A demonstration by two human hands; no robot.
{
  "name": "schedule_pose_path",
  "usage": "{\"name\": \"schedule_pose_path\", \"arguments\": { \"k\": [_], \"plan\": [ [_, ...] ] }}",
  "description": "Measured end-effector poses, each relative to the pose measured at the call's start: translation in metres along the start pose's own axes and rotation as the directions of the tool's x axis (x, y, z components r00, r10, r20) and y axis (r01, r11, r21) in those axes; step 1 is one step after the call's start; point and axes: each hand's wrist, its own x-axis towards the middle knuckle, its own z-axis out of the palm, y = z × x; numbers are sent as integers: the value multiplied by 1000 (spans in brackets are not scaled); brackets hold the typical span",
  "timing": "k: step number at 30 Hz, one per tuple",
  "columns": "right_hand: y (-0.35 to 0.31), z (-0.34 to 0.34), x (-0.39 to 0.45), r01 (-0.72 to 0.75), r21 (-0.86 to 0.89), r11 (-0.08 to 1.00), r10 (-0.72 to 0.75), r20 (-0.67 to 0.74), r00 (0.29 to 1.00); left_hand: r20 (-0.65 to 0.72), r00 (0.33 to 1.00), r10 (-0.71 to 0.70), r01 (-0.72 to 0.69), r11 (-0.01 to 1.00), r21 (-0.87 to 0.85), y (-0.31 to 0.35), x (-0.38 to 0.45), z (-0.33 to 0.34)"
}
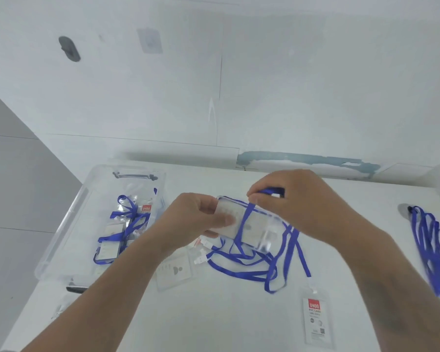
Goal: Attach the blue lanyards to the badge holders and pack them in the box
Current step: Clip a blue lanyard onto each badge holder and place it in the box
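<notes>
blue flat ribbon lanyard (243, 224) runs down across the front of a clear soft-plastic badge holder (254, 224) that both hands keep raised above the white tabletop (214, 321). the left hand (201, 219) grips the holder's left end, thumb on the front, its other fingers hidden behind. the right hand (297, 199) is closed in a pinch on the lanyard's upper end just above the holder's top edge; the clip there is covered by the fingers, so whether it is hooked on cannot be told. the rest of the ribbon hangs in loose loops onto the table below the holder.

under the left forearm lies another clear badge holder with a pale card inside (174, 271), partly blurred. two small white clips (205, 247) lie just beside it, their ribbon ends mixed into the loops. a finished badge holder with a red-labelled card (316, 318) lies near the front right, joined to a blue strap.

the clear plastic box (61, 224) sits at the left, holding several badge holders tangled with blue lanyards; their count is hard to make out. a bunch of spare blue lanyards (432, 247) at the far right is cut off by the frame edge.
</notes>
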Motion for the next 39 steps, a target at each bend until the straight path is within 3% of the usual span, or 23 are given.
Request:
{"name": "schedule_pose_path", "arguments": {
  "k": [3, 5, 8, 9, 12, 16, 18, 20, 22, 25, 28, 30, 33, 35, 39],
  "plan": [
    [10, -2, 7, -67, 324, 944, 63, 24, 998, 184, 983, 7, 25, 985, -169, 2, -7, -6],
    [17, 8, 9, -141, 531, 835, 140, 43, 989, 220, 975, 26, 46, 947, -317, 4, -8, -8],
    [24, 43, 6, -334, 734, 592, 287, 195, 938, 130, 991, 16, 54, 852, -521, 7, -3, -7],
    [26, 57, 4, -369, 745, 556, 285, 246, 926, 71, 997, -13, 50, 833, -552, 6, 1, -7],
    [22, 83, -3, -369, 644, 670, 239, 284, 929, -81, 990, -115, 52, 837, -544, -3, 10, -5],
    [6, 84, -15, -180, 207, 962, 128, 244, 961, -253, 948, -195, 60, 887, -458, -15, 14, -1],
    [-1, 73, -16, -52, -70, 996, 66, 226, 972, -346, 925, -158, 60, 958, -279, -18, 14, 1],
    [-7, 54, -12, 10, -222, 975, 31, 179, 983, -373, 923, -96, 65, 993, -95, -21, 13, 0],
    [-12, 33, -6, 11, -174, 985, 13, 135, 991, -297, 953, -62, 67, 998, 6, -21, 10, 0],
    [-8, 9, 5, -33, 66, 997, 27, 88, 996, -65, 994, -85, 88, 995, 44, -18, 2, -3],
    [7, 1, 16, -125, 322, 938, 97, 101, 990, 185, 979, -84, 104, 990, -97, -13, -8, -9],
    [17, 11, 17, -195, 459, 867, 153, 128, 980, 247, 967, -61, 125, 960, -250, -12, -11, -11],
    [27, 40, 13, -275, 531, 801, 236, 143, 961, 199, 979, -39, 131, 869, -478, -11, -7, -10],
    [26, 59, 7, -329, 443, 834, 297, 142, 944, 84, 994, -75, 110, 810, -576, -11, 0, -10],
    [15, 81, -9, -250, 264, 931, 189, 236, 953, -171, 967, -186, 75, 856, -511, -16, 15, -8]
  ]
}}
